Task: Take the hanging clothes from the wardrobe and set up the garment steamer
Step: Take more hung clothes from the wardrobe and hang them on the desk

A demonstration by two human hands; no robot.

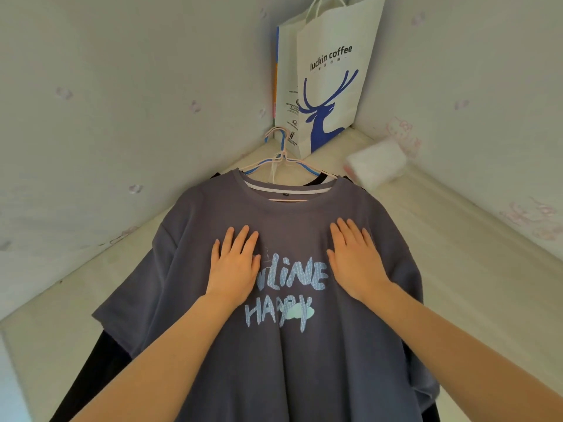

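A grey-blue T-shirt with pale blue lettering lies spread flat on a cream surface, still on its hangers, a pink and a blue one, whose hooks point toward the corner. A black garment lies beneath it and shows at the lower left and by the collar. My left hand lies flat on the shirt's chest, left of the lettering, fingers straight. My right hand presses flat on the chest at the right, fingers straight. No garment steamer is in view.
A white paper bag with a blue deer print stands in the far corner, against the walls. A white soft pack lies to the right of the collar. Patterned walls close in on both sides of the cream surface.
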